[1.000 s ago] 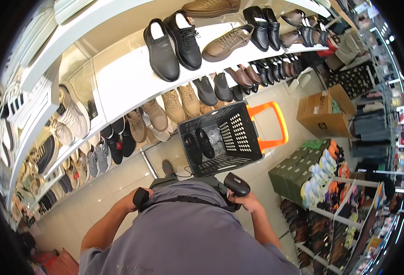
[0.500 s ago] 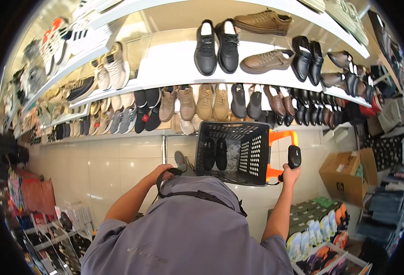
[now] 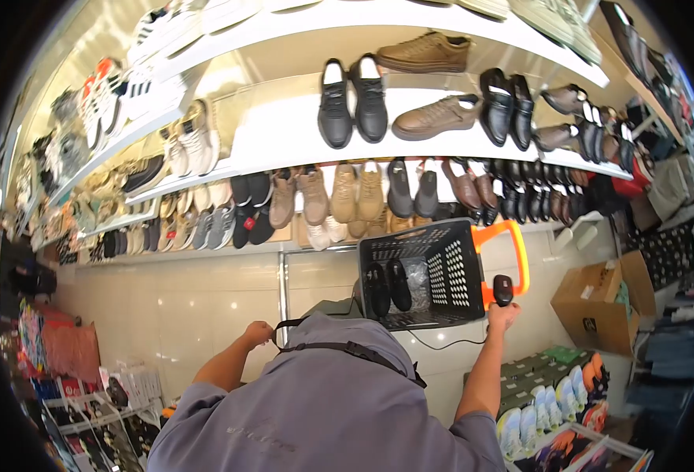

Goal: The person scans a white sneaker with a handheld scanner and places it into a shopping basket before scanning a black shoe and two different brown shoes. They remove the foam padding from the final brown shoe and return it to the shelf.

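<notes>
My left hand is closed on a black strap that loops to the front of the grey shirt. Out to the right, my right hand is wrapped round the lower end of a rounded black device. A thin cable trails from it toward my body. The device overlaps the near corner of the orange handle of a black shopping basket. Inside the basket lie a pair of black shoes and some clear plastic wrap. My fingers are partly hidden on both sides.
Ahead, a white shelf carries black shoes and brown shoes, with more rows underneath. An open cardboard box stands on the floor at the right. Racks of colourful shoes and a green bench are close by on the right.
My left hand has moved left and down with the strap. The basket has shifted right and slightly nearer. My right hand and the device sit lower, and the cable now shows on the floor side.
</notes>
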`<state>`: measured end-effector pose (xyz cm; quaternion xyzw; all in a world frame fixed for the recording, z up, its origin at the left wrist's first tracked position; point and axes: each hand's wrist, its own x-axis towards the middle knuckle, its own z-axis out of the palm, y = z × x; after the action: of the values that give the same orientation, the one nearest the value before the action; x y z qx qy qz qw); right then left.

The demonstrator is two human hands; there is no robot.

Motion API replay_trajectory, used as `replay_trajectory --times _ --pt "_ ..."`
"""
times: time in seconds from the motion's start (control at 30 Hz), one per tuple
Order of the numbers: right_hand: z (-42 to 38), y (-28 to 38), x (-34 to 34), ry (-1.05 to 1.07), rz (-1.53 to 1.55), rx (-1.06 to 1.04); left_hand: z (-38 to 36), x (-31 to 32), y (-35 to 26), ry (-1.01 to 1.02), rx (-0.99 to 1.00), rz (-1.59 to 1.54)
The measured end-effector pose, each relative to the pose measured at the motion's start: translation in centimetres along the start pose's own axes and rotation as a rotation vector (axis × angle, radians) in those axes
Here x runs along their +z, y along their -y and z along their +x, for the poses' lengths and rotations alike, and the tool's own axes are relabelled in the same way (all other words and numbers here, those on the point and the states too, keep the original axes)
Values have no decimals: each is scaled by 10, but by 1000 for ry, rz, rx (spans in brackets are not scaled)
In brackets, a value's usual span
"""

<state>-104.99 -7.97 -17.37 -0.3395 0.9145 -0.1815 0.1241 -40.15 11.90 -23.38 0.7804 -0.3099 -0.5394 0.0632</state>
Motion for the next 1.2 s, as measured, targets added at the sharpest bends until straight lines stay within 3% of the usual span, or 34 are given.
replay_trajectory --times 0.07,0.2,0.4,0.53,0.6,0.63,0.83,0.9,1.0,1.03,1.2 --pt "9 -44 21 8 -27 -31 16 4 -18 25 26 30" --pt "-12 -66 8 11 89 59 43 16 -67 61 116 125" --pt "19 -44 -45 32 162 -186 92 30 -163 129 379 343" --pt "68 -5 -68 16 257 -173 119 45 -217 157 313 148" --pt "100 17 -77 -14 60 -283 130 52 -233 136 339 119" --pt "116 27 -82 21 63 -234 133 54 -239 137 339 106" --pt "209 29 -41 27 -98 -150 151 56 -215 167 219 66" --pt "200 35 -39 -63 -183 -105 160 50 -204 208 106 110" --pt "200 45 -45 26 -368 -106 176 43 -195 205 -23 54" --pt "203 37 -40 -57 -361 -158 185 40 -192 237 28 91" --pt "208 27 -55 7 -230 -58 175 47 -262 126 118 132"
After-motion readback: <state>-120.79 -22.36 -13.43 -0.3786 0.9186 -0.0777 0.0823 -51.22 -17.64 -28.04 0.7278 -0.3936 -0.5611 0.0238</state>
